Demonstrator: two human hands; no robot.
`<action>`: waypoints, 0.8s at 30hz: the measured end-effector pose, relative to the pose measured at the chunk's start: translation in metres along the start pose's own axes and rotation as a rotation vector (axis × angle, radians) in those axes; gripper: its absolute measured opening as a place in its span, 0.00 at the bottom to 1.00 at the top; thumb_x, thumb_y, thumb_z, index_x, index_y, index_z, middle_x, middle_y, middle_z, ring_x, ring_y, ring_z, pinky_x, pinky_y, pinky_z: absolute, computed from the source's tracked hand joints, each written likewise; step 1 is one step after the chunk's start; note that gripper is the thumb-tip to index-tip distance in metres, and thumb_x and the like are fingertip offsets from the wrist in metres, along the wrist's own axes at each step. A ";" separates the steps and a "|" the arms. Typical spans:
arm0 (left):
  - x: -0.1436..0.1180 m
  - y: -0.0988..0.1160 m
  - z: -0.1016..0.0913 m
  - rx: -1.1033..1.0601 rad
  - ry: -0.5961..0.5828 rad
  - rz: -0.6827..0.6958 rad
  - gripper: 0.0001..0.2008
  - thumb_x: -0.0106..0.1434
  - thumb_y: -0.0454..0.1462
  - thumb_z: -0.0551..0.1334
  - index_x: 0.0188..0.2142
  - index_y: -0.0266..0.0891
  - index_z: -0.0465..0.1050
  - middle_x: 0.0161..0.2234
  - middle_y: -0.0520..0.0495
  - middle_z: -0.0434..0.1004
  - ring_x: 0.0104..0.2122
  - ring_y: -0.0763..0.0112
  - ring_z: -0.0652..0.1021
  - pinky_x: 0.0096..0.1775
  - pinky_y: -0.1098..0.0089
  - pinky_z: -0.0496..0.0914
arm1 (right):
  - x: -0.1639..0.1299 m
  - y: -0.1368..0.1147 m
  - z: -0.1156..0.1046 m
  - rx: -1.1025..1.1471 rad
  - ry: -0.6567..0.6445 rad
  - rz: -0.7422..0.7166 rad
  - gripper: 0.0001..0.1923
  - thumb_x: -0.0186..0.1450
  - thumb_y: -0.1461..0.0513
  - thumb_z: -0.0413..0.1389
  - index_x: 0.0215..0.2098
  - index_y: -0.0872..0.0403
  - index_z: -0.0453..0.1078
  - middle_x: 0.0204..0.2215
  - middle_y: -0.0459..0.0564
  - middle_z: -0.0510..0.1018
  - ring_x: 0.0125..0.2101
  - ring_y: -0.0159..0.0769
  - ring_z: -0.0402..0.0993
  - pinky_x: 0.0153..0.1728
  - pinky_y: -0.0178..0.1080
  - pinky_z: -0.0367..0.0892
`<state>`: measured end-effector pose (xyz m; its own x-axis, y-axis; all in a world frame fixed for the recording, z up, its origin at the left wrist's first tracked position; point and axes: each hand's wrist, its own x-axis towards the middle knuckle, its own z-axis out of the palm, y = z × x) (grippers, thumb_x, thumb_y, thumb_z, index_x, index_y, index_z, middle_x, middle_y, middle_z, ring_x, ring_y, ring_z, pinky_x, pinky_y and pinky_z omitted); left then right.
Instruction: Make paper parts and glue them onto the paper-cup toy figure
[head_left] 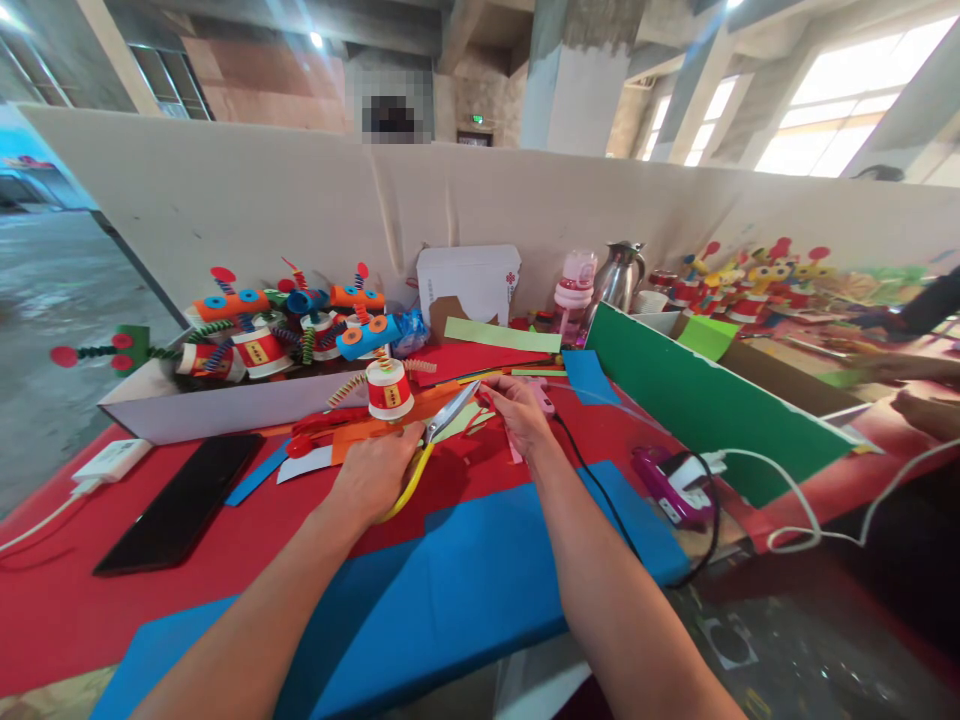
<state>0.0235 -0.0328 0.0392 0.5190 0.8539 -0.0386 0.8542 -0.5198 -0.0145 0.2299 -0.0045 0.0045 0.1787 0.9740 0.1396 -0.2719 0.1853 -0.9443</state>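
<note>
My left hand (pixel 379 468) is closed around the yellow handle of a pair of scissors (pixel 451 410), whose blades point up and to the right. The blade tips are close to the fingers of my right hand (pixel 519 408). That hand pinches a small red piece of paper (pixel 486 398), mostly hidden by the fingers. Just behind the scissors stands a red and white paper cup figure (pixel 389 390) with coiled paper arms and a blue tube head (pixel 367 338). Pale green paper scraps (pixel 459 424) lie beneath the blades.
A white box (pixel 225 408) of cup figures is at the left, near a black phone (pixel 180 505) and a white charger (pixel 112 460). On the right are a green-sided box (pixel 697 400), a purple power strip (pixel 671 490) with cables, and another person's hand (pixel 926 412).
</note>
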 end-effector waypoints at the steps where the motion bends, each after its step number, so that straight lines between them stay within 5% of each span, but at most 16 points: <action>1: 0.000 0.000 0.000 0.002 -0.002 0.003 0.16 0.64 0.34 0.48 0.51 0.38 0.63 0.38 0.36 0.77 0.36 0.51 0.79 0.34 0.61 0.69 | 0.000 0.000 0.000 0.007 0.002 0.000 0.16 0.44 0.53 0.67 0.25 0.53 0.72 0.22 0.42 0.72 0.24 0.27 0.63 0.29 0.34 0.59; 24: 0.001 -0.004 0.002 0.021 0.034 0.013 0.16 0.65 0.36 0.48 0.51 0.39 0.64 0.36 0.38 0.77 0.36 0.54 0.78 0.34 0.63 0.69 | 0.001 0.000 -0.004 -0.013 0.002 0.005 0.15 0.45 0.53 0.67 0.25 0.53 0.73 0.22 0.42 0.73 0.25 0.28 0.65 0.30 0.34 0.61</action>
<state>0.0202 -0.0300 0.0373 0.5314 0.8471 -0.0047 0.8465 -0.5312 -0.0354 0.2337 -0.0040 0.0038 0.1796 0.9745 0.1342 -0.2602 0.1787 -0.9489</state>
